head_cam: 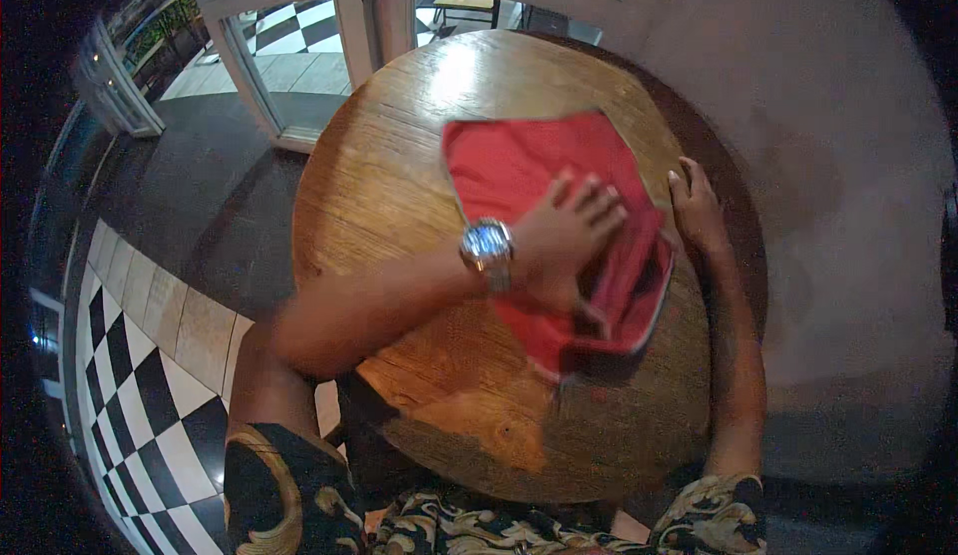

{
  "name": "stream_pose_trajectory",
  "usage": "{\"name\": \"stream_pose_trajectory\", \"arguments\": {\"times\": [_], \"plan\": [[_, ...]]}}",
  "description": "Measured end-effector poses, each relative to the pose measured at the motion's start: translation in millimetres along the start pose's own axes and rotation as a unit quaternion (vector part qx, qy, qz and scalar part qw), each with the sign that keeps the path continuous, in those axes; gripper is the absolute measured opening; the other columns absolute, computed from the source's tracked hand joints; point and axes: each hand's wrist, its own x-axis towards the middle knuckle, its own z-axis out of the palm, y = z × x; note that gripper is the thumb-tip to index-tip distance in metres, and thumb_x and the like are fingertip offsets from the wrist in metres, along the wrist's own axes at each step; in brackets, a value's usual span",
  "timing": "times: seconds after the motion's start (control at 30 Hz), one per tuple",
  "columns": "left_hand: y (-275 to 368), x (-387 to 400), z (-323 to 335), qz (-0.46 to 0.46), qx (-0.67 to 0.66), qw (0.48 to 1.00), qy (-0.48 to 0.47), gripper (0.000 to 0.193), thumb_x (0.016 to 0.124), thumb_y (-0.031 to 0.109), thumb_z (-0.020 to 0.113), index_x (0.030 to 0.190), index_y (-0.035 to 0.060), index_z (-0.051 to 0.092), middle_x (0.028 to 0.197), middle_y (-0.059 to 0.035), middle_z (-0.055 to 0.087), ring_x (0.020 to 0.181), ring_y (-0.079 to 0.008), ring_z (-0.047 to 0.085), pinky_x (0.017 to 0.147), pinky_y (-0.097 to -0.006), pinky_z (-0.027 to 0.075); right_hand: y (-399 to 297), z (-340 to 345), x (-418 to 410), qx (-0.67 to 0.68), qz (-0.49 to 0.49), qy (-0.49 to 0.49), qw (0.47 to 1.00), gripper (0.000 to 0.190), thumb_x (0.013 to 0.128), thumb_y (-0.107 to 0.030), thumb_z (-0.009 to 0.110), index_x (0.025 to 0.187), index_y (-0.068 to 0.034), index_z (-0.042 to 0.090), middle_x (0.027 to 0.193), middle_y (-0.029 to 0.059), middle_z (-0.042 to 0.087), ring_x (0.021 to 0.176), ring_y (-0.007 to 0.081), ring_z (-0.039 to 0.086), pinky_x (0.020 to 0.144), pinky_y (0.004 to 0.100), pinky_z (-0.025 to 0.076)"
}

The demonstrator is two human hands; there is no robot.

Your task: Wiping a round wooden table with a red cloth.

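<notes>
A red cloth with a pale edge [509,158] lies partly bunched on a round wooden table [374,203]. My left hand [572,240], slightly blurred, presses on the cloth with its fingers spread, and the cloth is rumpled beside the palm. On that wrist sits a metal wristwatch [487,244]. Near the table's right edge rests my right hand [697,207], just right of the cloth, with its fingers slightly bent and nothing seen in it. What lies beneath the cloth is hidden.
A plain wall [838,218] stands close on the right. Beyond the table's far left edge are glazed doors with pale frames [348,38]. The floor at left has black and white checks [150,405] and a dark grey part [194,181].
</notes>
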Motion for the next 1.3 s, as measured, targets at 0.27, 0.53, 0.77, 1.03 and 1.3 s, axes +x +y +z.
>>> {"name": "stream_pose_trajectory", "arguments": {"times": [0.27,0.53,0.77,1.03,1.3], "plan": [[6,11,19,0.149,-0.080,0.985,0.019,0.156,0.058,0.108,0.059,0.166,-0.0023,0.033,0.173,-0.0210,0.035,0.163,-0.0390,0.025,0.135,-0.0535,0.013,29,-2,9,-0.012,-0.041,0.026,0.999,0.052,0.110,-0.047,0.053,0.152,-0.016,0.052,0.148,0.0259,0.060,0.133,0.0493,0.060,0.110,0.0564,0.048],[-110,-11,-4,-0.203,0.087,0.971,0.088,0.147,0.069,0.103,0.059,0.164,-0.0052,0.032,0.169,-0.0296,0.036,0.159,-0.0478,0.029,0.133,-0.0534,0.020,-5,-4,-3,-0.019,-0.005,0.006,1.000,0.053,0.110,-0.047,0.053,0.151,-0.014,0.052,0.147,0.0268,0.060,0.132,0.0490,0.060,0.109,0.0562,0.049],[1,6,8,0.053,0.026,0.998,0.018,0.144,0.069,0.098,0.066,0.165,-0.0039,0.033,0.171,-0.0277,0.033,0.160,-0.0496,0.026,0.133,-0.0585,0.016,15,4,2,0.007,-0.036,0.024,0.999,0.056,0.108,-0.049,0.054,0.151,-0.014,0.051,0.143,0.0274,0.062,0.130,0.0510,0.061,0.109,0.0577,0.048],[3,7,14,0.121,-0.107,0.986,0.045,0.134,0.068,0.093,0.073,0.160,-0.0004,0.044,0.170,-0.0227,0.038,0.160,-0.0446,0.029,0.132,-0.0555,0.023,30,8,10,-0.004,-0.053,0.028,0.998,0.055,0.109,-0.047,0.054,0.151,-0.014,0.051,0.146,0.0267,0.060,0.132,0.0501,0.059,0.111,0.0573,0.048],[-131,-11,-31,-0.257,0.102,0.960,0.036,0.148,0.067,0.102,0.062,0.165,-0.0050,0.032,0.173,-0.0278,0.030,0.162,-0.0465,0.022,0.133,-0.0531,0.019,15,-1,1,-0.014,-0.022,0.034,0.999,0.056,0.109,-0.050,0.053,0.151,-0.014,0.052,0.149,0.0251,0.059,0.135,0.0486,0.058,0.112,0.0579,0.046]]}}
